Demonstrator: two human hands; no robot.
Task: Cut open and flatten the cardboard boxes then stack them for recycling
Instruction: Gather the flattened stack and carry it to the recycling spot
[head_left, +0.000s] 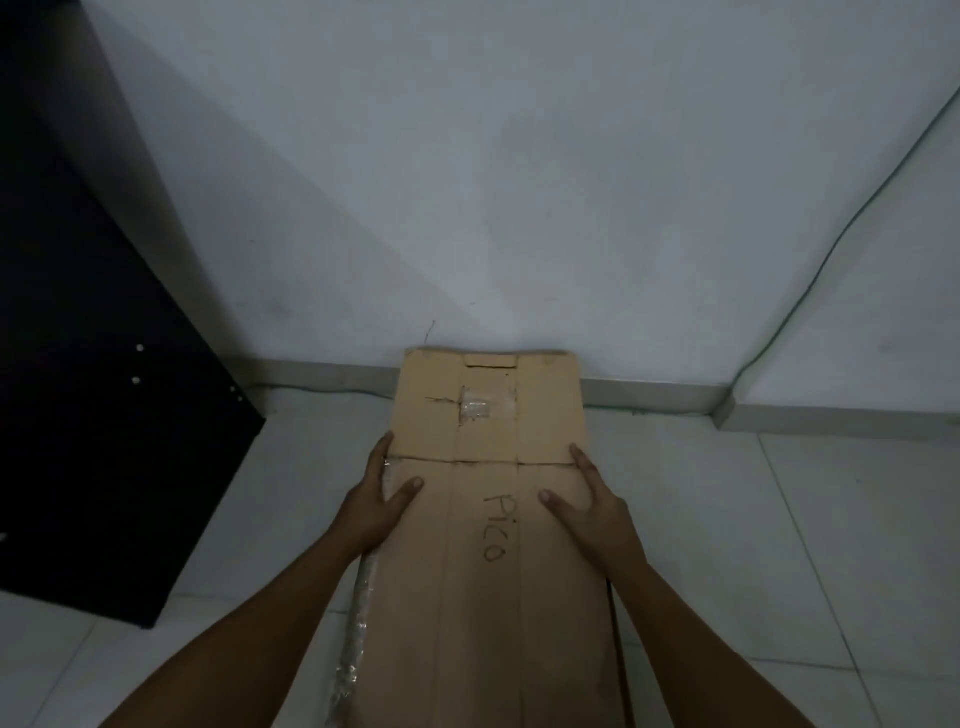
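A long flattened brown cardboard box (485, 597) with "PICO" handwritten on it stretches away from me, its far end close to the base of the white wall. Clear tape remnants sit on its far flap and along its left edge. My left hand (376, 506) grips the left edge, thumb on top, fingers wrapped around the side. My right hand (589, 506) grips the right edge the same way, thumb on the top face. Whether the far end touches the floor or the wall cannot be told.
A large black panel or cabinet (78, 415) stands at the left on the white tiled floor (779, 571). A thin green cable (831, 249) runs down the right wall to the skirting board (675, 397). The room is dim.
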